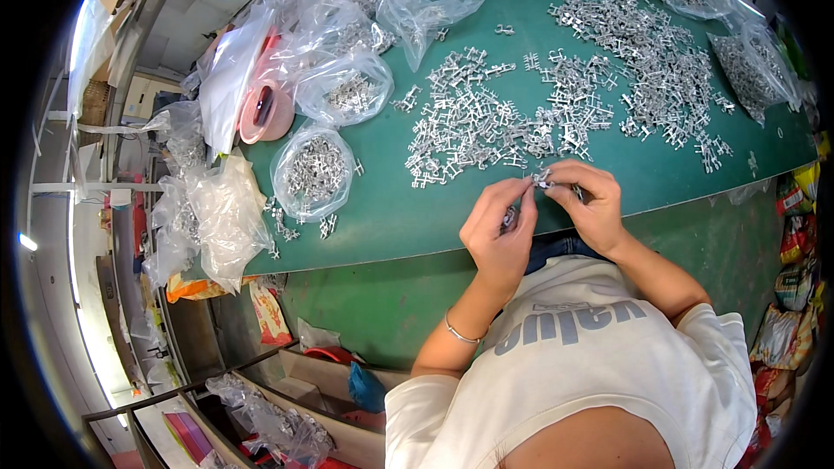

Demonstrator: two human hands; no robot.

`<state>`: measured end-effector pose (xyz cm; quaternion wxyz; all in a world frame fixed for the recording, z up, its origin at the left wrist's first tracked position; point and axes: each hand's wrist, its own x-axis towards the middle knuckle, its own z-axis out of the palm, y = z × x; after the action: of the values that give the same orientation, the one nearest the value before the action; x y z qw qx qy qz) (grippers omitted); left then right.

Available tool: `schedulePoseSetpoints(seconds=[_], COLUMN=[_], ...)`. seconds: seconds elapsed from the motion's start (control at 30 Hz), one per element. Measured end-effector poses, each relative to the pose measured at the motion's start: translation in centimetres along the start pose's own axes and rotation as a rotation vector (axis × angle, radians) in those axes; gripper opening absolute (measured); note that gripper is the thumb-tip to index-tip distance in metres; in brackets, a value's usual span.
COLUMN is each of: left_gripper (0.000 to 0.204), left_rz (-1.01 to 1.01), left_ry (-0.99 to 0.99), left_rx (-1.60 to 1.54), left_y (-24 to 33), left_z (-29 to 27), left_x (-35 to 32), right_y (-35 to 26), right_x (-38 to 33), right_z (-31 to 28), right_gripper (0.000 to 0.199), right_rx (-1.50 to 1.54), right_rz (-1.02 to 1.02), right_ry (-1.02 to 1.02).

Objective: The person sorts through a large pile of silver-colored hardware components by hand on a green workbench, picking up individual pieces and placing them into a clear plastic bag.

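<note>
At the table's near edge, both my hands meet around a small silver metal part (541,179). My left hand (499,230) pinches it from one side, and more silver metal shows between its curled fingers. From the other side my right hand (591,199) closes thumb and forefinger on the same part. What lies in the right palm is mostly hidden. Just beyond my fingers spreads a loose pile of small branched silver metal parts (469,126). A second, larger pile (665,65) lies farther right.
The green table (391,217) bears an open plastic bag of metal parts (316,165) at left, with another bag (352,94) behind it. A pink tape roll (267,111) stands beside them. A filled bag (754,74) lies at the right edge. Wooden shelving (347,434) is at lower left.
</note>
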<state>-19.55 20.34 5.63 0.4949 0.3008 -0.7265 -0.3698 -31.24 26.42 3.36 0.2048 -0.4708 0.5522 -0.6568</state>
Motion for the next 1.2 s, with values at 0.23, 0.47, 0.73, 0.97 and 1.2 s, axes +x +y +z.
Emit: schedulePoseSetpoints(seconds=[0.23,0.47,0.73,0.97,1.2], left_gripper=[0.012,0.009,0.009,0.008,0.007], left_rz=[-0.259,-0.243,-0.277,-0.400,-0.347], left_ry=[-0.028,-0.041,-0.023,0.010,-0.005], left_rx=[-0.142,-0.156,-0.270,-0.410,-0.368], left_y=[0.0,-0.8,-0.7,-0.5,-0.4], left_z=[0.0,0.2,0.6,0.9,0.7], left_x=[0.4,0.0,0.5,0.6,0.5], right_y=[0.8,1.6,0.9,0.7,1.4], right_x=[0.6,2.1,1.1,1.2,2.4], right_z=[-0.9,-2.1,-0.8,-0.6,-1.8], right_gripper=[0.020,0.019,0.011,0.012,0.014], right_rx=[-0.519,-0.458,-0.103,-0.222,-0.335], right_rz=[-0.603,-0.680,-0.187,-0.238,-0.572], right_ry=[0.025,-0.075,0.010,0.029,-0.079])
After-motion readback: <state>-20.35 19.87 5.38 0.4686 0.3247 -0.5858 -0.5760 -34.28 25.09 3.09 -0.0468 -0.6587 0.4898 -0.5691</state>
